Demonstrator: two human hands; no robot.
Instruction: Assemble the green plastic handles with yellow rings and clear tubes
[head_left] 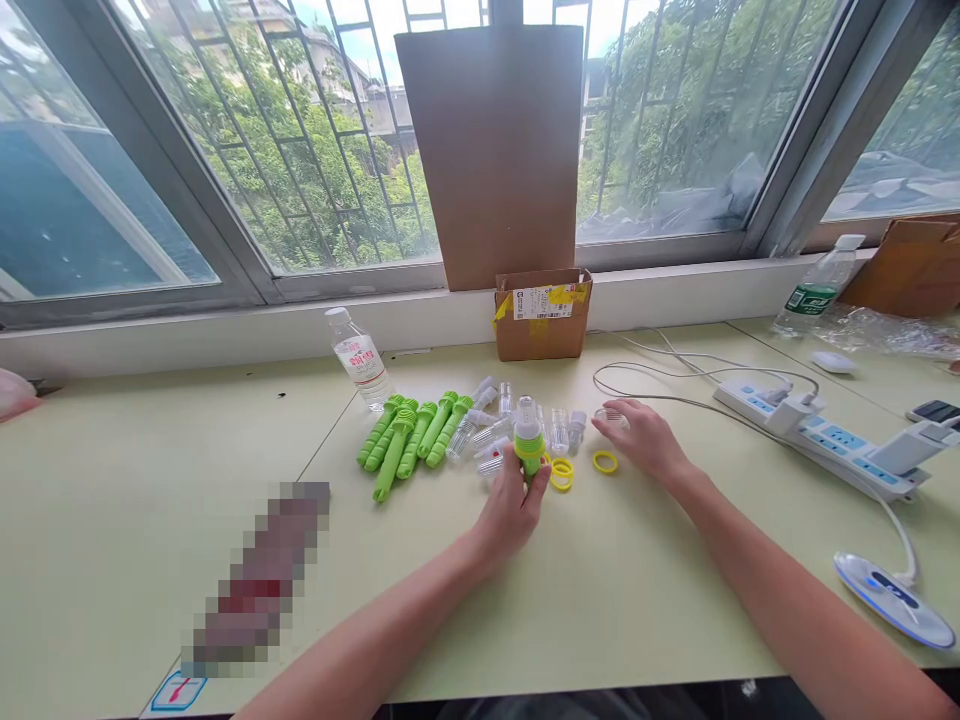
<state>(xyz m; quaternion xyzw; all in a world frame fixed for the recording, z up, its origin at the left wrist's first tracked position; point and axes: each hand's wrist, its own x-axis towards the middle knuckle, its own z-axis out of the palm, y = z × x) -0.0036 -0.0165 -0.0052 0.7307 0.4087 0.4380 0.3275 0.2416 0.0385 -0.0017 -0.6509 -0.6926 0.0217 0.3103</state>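
Observation:
My left hand (517, 505) is wrapped round a green handle (529, 446) held upright, with a clear cap-like piece on its top. My right hand (637, 435) has its fingers closed on a small clear plastic piece (611, 418) at the table. Between and below the hands lie yellow rings (561, 474), and a single yellow ring (605, 461) sits just under my right fingertips. Several clear tubes (559, 430) with white ends are spread behind and left of my left hand. Farther left is a group of green ribbed handles (394, 455).
A water bottle (360, 360) and a small cardboard box (543, 325) stand near the window. On the right are a power strip (825, 435) with cables, another bottle (819, 290) and a white oval device (894, 600). A pixelated area covers something at the left.

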